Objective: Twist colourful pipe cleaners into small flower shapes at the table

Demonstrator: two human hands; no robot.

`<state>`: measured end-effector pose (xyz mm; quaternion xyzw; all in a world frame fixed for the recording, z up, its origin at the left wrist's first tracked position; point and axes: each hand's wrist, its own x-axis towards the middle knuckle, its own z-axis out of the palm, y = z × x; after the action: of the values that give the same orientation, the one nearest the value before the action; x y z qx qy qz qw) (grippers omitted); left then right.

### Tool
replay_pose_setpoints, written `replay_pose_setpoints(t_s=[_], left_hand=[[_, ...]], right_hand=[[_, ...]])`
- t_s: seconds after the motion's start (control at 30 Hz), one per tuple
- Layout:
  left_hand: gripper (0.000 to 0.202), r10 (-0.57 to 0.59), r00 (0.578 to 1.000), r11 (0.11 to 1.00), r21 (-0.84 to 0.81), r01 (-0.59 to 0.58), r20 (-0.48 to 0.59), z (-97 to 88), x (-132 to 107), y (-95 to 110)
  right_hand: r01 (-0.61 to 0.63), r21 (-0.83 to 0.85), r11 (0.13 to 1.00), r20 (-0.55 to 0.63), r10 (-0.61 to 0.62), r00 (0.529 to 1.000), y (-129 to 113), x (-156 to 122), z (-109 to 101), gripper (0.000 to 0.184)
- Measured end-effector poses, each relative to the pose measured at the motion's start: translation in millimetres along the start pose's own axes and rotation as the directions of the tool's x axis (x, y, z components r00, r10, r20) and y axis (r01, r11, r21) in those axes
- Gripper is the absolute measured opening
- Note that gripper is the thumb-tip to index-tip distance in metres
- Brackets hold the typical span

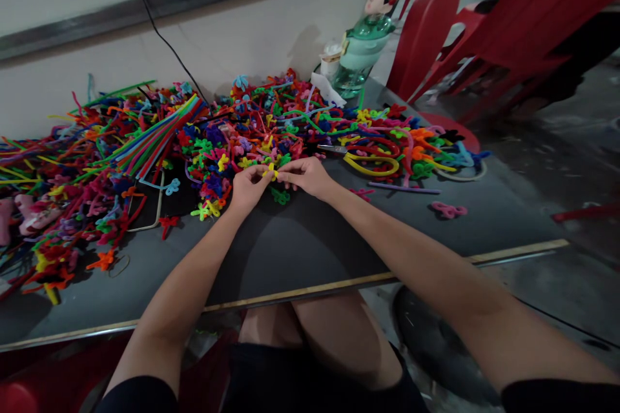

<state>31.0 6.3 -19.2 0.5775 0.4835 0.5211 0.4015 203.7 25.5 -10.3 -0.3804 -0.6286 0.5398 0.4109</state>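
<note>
A small yellow pipe-cleaner flower [272, 171] is pinched between my two hands, just above the near edge of the heap. My left hand [249, 188] grips its left side between thumb and fingertips. From the right, my right hand [310, 177] closes thumb and forefinger on it. A green pipe-cleaner flower [280, 196] lies on the table right below my fingers. Scissors with yellow and red handles [371, 164] rest on the pile to the right of my right hand.
A big heap of coloured pipe-cleaner pieces [256, 119] spreads along the wall. A bundle of long straight pipe cleaners [157, 135] lies at left. A green bottle [361, 51] stands at the back. Red chairs [426, 39] are beyond the dark table [300, 251], whose front edge is near my lap.
</note>
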Motion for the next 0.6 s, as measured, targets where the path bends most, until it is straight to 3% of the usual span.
replay_pose_setpoints(t_s=[0.23, 0.43, 0.6], left_hand=[[0.017, 0.016, 0.998, 0.997, 0.070, -0.020, 0.055, -0.1, -7, 4], [0.008, 0.051, 0.998, 0.975, 0.214, -0.058, 0.039, 0.0, -8, 11], [0.013, 0.029, 1.000, 0.990, 0.140, -0.028, -0.003, 1.7, -7, 7]], right_hand=[[-0.064, -0.020, 0.998, 0.008, 0.064, 0.998, -1, -1, 0, 0.039], [-0.072, -0.026, 0.997, -0.001, 0.072, 0.997, -4, -1, 1, 0.039], [-0.062, -0.018, 0.998, -0.022, 0.061, 0.998, -4, 0, 2, 0.040]])
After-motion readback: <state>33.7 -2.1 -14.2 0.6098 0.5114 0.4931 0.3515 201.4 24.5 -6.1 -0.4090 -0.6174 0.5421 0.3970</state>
